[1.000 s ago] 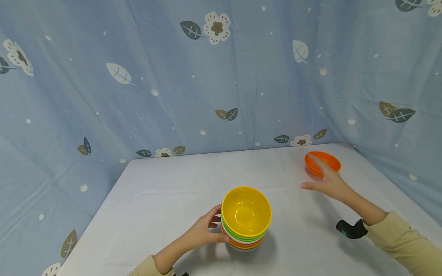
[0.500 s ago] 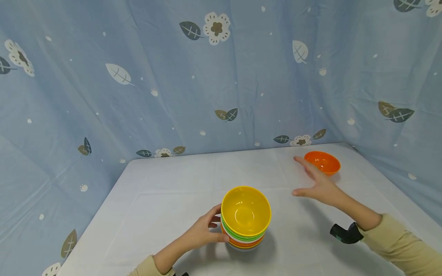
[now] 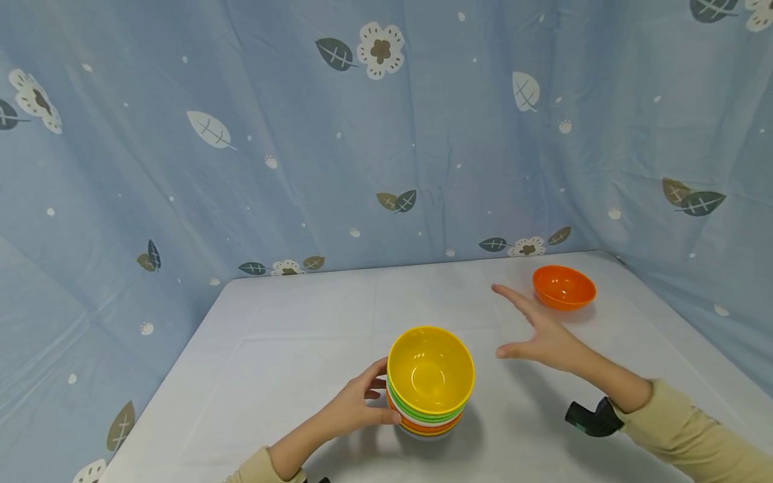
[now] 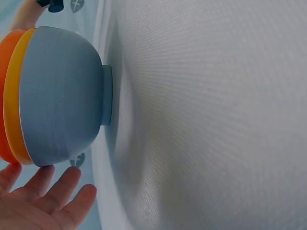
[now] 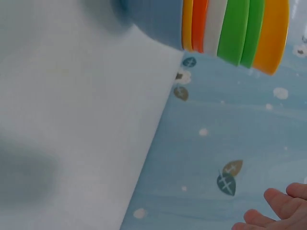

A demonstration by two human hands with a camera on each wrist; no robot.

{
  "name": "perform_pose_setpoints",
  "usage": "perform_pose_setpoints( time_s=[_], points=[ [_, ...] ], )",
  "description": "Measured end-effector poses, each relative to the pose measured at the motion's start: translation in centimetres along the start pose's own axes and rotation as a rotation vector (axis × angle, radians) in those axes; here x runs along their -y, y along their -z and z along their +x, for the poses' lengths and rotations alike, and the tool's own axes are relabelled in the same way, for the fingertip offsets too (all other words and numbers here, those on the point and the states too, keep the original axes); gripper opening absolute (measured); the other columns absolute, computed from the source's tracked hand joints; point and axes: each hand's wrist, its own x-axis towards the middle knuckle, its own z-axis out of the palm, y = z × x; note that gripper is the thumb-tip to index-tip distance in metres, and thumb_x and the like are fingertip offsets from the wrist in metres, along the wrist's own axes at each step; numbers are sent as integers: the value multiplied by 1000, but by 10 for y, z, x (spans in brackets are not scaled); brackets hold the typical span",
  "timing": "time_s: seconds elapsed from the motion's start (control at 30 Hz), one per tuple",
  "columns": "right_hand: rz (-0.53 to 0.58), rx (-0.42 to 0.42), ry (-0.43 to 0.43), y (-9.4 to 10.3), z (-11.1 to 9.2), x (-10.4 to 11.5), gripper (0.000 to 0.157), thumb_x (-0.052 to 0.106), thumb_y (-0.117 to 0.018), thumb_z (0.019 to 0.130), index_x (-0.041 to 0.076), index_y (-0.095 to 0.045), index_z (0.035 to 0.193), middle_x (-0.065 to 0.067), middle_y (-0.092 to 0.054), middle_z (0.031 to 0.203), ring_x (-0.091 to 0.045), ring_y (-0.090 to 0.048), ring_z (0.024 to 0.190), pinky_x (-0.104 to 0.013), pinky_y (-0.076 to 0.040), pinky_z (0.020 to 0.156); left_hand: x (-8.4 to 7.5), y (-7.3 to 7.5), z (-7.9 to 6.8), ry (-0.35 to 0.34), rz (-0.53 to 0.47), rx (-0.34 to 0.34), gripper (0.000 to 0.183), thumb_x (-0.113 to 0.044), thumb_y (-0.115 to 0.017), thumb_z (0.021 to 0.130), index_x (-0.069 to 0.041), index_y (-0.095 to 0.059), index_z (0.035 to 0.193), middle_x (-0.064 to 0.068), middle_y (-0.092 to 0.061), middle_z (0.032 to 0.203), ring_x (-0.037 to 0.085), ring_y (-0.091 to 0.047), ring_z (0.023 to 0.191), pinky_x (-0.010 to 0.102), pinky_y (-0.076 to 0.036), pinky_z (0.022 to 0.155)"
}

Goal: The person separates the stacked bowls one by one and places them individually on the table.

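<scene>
Blue printed curtain [image 3: 302,154] fills the back and both sides; before it, a table under white cloth [image 3: 314,315]. Front and centre on the cloth, a nested stack of round bowls [image 3: 430,376], mouths up, long axis upright. Order from the top: yellow bowl [image 5: 271,36], two green bowls [image 5: 232,33], white bowl [image 5: 213,26], inner orange bowl [image 5: 198,26], lower yellow bowl [image 5: 187,26], blue-grey bowl [image 4: 62,96] with its foot on the cloth. A lone orange bowl [image 3: 564,287] sits mouth up near the far right corner, well apart from the stack; round, no long axis to favour. Hands apart from each other. Left hand [image 3: 356,402] lies against the stack's left side, thumb toward the near edge, fingers fairly straight and touching rather than wrapped around. Right hand [image 3: 546,335] is raised above the cloth, holding nothing, thumb and fingers spread wide. Key relation, as I judge it: the right hand is between the two, lone bowl just beyond it and to its right, stack to its left and nearer the person, with a gap on that side. Right hand is nearer the lone bowl; left hand has the stack. Smallest item noted: black wrist device [image 3: 594,417] by the right cuff.
</scene>
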Motion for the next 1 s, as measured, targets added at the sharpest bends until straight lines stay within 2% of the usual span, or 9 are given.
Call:
perform_pose_setpoints(
  time_s=[0.27, 0.67, 1.0],
  points=[
    [58, 20, 73, -7, -2, 9, 97, 20, -81, 65, 12, -26, 144, -14, -30, 146, -40, -27, 131, -66, -28, 94, -1, 0, 0, -1, -2, 2, 83, -40, -72, 76, -15, -30, 142, 8, -44, 136, 21, -52, 111, 39, -45, 91],
    [158, 113, 110, -22, -3, 21, 97, 21, -81, 66, 19, -25, 145, -9, -29, 148, -39, -26, 132, -66, -27, 95, -2, 0, -1, 11, 8, 9, 83, -44, -71, 76, -16, -29, 142, 8, -43, 136, 23, -51, 114, 38, -44, 91],
    [243, 213, 145, -33, -3, 28, 95, 32, -80, 68, 28, -24, 145, -7, -27, 149, -40, -24, 133, -67, -25, 96, -2, 0, -1, 14, 8, 10, 82, -44, -70, 77, -18, -29, 142, 7, -43, 136, 22, -51, 114, 37, -44, 92]
  ],
)
